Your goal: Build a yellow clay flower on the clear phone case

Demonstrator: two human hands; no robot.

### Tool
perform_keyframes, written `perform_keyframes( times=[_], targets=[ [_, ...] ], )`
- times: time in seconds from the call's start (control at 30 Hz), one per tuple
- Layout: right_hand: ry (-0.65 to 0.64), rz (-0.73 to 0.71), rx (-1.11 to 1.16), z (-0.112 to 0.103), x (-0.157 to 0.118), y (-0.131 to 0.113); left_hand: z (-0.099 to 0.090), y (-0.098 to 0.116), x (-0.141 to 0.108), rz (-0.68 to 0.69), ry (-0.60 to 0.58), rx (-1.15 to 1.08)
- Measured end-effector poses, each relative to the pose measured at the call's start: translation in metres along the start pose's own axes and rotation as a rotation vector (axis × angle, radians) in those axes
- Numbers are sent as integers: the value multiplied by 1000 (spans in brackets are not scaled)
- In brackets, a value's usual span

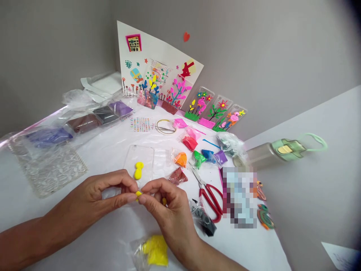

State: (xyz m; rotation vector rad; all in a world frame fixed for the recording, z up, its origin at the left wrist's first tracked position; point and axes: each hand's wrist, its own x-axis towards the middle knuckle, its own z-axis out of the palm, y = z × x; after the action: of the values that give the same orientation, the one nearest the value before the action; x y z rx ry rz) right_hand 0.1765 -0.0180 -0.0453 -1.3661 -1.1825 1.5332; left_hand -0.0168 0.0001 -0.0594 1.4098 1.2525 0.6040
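Between the fingertips of my left hand and my right hand, a small piece of yellow clay is pinched from both sides. Another bit of yellow shows by the curled fingers of my right hand; how it is held is hidden. Just beyond my fingertips lies a clear phone case, with two joined lumps of yellow clay on it. A plastic bag of yellow clay rests on the table below my right hand.
Red-handled scissors and a bag of black clay lie right of my hands. Small clay packets sit beyond. A bottle stands at the right. Decorated cases lean on the wall. A textured mat lies left.
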Motion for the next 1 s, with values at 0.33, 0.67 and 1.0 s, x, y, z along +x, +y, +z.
perform_keyframes(
  times=[0.33,0.67,1.0],
  targets=[
    [2,-74,-104,-7,9,4,-20,-21,39,185,233,374],
    [-8,-59,-110,-9,9,3,-20,-22,41,193,230,456],
    [-18,-61,-114,-9,10,6,-22,-28,42,210,211,442]
  ],
)
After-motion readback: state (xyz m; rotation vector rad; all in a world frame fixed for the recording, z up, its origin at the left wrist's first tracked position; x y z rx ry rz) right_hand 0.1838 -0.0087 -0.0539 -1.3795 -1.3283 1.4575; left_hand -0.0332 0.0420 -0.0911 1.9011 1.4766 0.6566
